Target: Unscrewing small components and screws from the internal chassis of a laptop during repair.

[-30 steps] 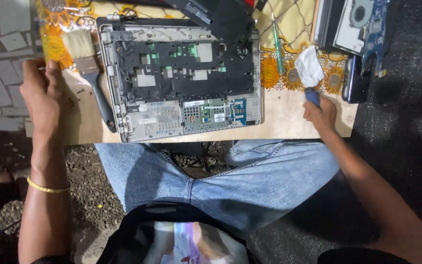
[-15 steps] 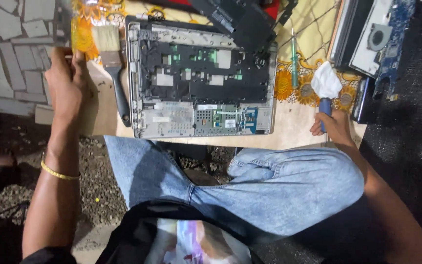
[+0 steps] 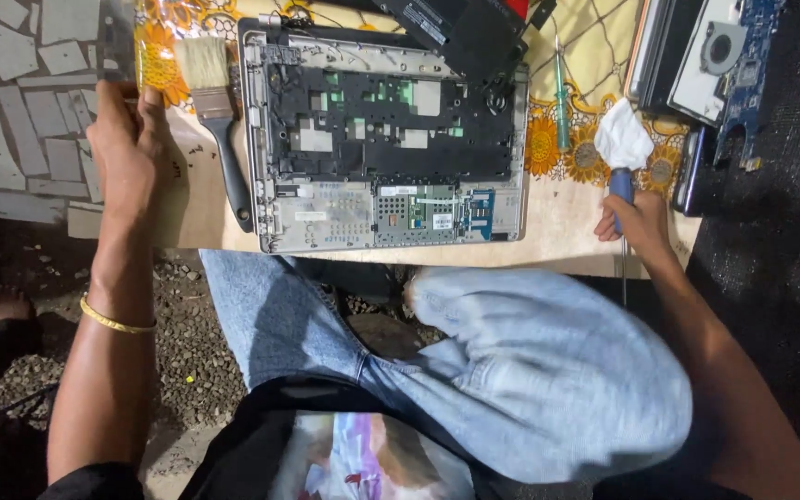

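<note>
An opened laptop base [image 3: 381, 139] lies on a wooden board [image 3: 557, 231], its circuit boards exposed. My left hand [image 3: 127, 139] is at the board's left edge, next to a paintbrush [image 3: 215, 102], and grips a thin grey flat panel [image 3: 116, 42] that stands up from its fingers. At the board's right front edge, my right hand [image 3: 636, 218] is closed around a blue-handled screwdriver [image 3: 620, 185]. The shaft points down toward my knee. A crumpled white tissue [image 3: 622, 139] sits on top of the handle.
A green screwdriver [image 3: 559, 93] lies on a floral cloth [image 3: 594, 56] right of the laptop. A black cover [image 3: 456, 32] rests across the laptop's far edge. A circuit board with a fan [image 3: 724, 56] sits on more laptop parts at the far right. Gravel and stone tiles surround the board.
My left hand has moved up along the board's left edge and now holds the grey panel. My right hand has drawn the screwdriver and tissue a little toward me.
</note>
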